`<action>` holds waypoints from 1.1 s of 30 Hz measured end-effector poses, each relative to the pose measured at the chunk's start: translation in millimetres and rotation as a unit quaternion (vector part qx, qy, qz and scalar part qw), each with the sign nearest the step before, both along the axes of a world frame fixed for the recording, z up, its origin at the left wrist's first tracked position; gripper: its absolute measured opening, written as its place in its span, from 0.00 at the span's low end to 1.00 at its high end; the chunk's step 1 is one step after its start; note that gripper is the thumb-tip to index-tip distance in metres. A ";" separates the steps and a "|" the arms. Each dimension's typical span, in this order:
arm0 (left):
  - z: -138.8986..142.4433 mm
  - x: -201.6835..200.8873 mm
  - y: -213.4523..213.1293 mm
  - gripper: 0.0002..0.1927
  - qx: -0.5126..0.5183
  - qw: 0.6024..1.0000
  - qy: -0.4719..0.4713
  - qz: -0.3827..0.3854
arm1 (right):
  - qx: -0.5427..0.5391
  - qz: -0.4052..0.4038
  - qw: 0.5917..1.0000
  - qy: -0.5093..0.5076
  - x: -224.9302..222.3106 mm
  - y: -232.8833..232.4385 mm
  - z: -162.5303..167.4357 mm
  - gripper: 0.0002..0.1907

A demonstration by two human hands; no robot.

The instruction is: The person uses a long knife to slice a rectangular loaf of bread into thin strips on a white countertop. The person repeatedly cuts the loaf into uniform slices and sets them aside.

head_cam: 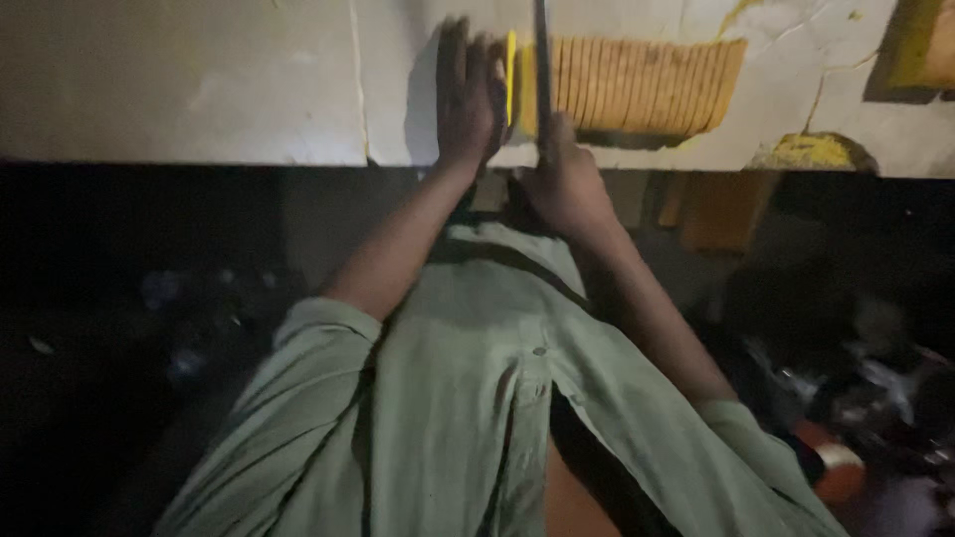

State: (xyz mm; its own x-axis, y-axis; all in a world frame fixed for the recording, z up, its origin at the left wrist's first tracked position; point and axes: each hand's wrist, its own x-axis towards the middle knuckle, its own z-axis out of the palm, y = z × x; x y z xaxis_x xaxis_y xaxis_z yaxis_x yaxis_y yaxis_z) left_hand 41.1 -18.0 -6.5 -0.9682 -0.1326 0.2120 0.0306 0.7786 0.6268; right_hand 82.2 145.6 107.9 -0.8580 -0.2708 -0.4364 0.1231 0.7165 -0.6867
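Observation:
My left hand (468,94) lies flat with fingers together on a white table (199,89), pressed against the end of a yellow-brown block (637,85) that is cut into several thin slices. A single yellow slice (511,75) stands next to my left fingers. My right hand (565,184) grips the handle of a long dark knife (543,60), whose blade stands upright at the block's left end. My pale green shirt fills the lower view.
Yellow scraps (811,151) lie on the table's front right edge. Another yellow piece (925,45) sits at the far right corner. Below the table edge it is dark; cluttered objects (856,398) lie low at right.

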 end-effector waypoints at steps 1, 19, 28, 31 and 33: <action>0.5 -1.2 -0.6 0.28 0.021 1.000 0.006 -0.002 | -0.028 0.035 0.995 0.090 -2.9 5.7 16.0 0.30; 73.9 -97.7 17.2 0.31 -0.131 0.991 0.015 0.006 | 0.011 -0.034 0.978 0.204 14.2 329.9 -78.4 0.38; 64.1 23.6 101.8 0.53 -0.130 0.988 -0.057 -0.058 | 0.036 0.061 0.976 0.204 -97.0 264.7 -49.4 0.14; 52.0 49.4 59.7 0.50 -0.135 0.977 -0.164 -0.023 | 0.023 -0.016 0.990 0.140 -104.3 196.6 -24.2 0.13; 40.1 45.9 22.4 0.46 -0.111 0.987 -0.120 0.011 | 0.102 -0.069 0.992 -0.009 -111.6 150.6 -14.8 0.11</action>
